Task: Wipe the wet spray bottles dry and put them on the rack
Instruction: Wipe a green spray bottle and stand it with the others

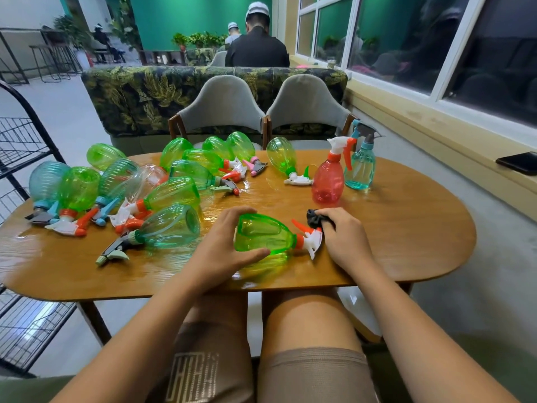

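Your left hand (229,247) curls its grip round the green bottle (264,238), steadying it on the tabletop (406,237) so your right hand (344,237), clamped on the dark cloth (315,219), can wipe its nozzle (312,238)

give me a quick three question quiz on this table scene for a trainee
1. Multiple choice: what does the right hand hold? A) a dark cloth B) a phone C) a spray trigger that has come off
2. True or false: the green bottle gripped by the left hand stands upright.
3. Fill in: ___ bottles stand upright on the table.

Key: 1 A. 2 false, it lies on its side. 3 two, the red bottle and the blue bottle.
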